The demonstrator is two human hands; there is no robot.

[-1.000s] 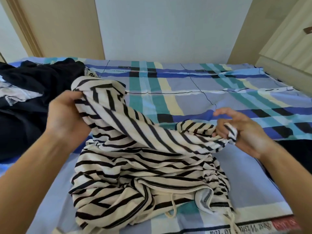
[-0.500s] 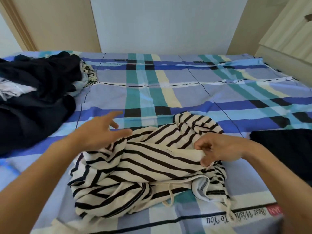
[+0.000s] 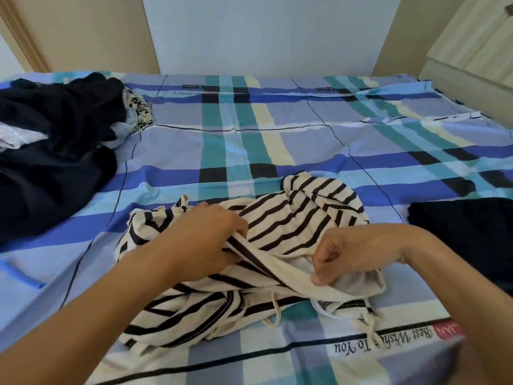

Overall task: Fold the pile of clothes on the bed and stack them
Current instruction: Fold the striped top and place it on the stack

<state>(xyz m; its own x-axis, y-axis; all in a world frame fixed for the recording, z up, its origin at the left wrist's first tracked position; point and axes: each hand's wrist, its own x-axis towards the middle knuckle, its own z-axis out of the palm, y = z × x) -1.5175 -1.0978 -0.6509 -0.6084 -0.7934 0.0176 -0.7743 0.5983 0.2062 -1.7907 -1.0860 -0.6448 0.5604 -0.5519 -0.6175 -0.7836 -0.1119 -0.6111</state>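
A cream garment with black stripes lies bunched on the near middle of the bed, its drawstrings trailing toward the front edge. My left hand grips a fold of its edge near the middle. My right hand pinches the same cream edge further right, fingers curled. A dark unfolded pile of clothes sits at the left of the bed. A folded dark garment lies flat at the right.
The bed wears a blue, teal and cream plaid sheet with lettering near the front edge. A pale wall stands behind it and a cream cabinet at the far right. A small blue object lies at the left front.
The striped garment came down from the air onto the bed. My left hand let go, reached over and took a new hold near the middle; my right hand shifted its pinch along the edge.
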